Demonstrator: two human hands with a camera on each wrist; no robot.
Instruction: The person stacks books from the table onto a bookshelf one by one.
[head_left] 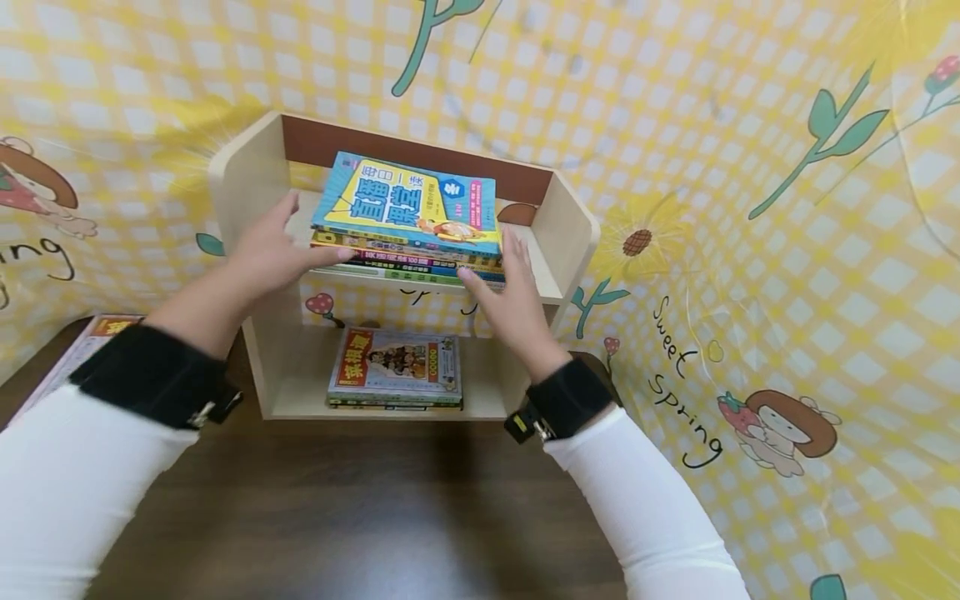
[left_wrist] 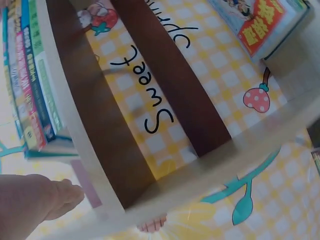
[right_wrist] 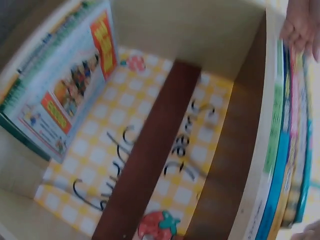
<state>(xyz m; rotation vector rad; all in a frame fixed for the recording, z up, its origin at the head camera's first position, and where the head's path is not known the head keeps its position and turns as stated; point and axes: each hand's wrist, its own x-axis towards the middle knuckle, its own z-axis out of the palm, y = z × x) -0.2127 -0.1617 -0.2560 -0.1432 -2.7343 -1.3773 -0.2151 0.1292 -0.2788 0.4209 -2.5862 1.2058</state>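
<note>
Flanking one stack of about five books (head_left: 408, 225) at centre frame, left hand (head_left: 273, 250) and right hand (head_left: 506, 292) press its ends, each grip flat-fingered; open shelf (head_left: 551, 287) edge right.

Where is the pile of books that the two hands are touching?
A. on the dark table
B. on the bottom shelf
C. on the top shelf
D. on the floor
C: the left hand and the right hand touch the sides of the stack of books lying on the upper board of the small wooden shelf, above the bottom compartment.
</note>
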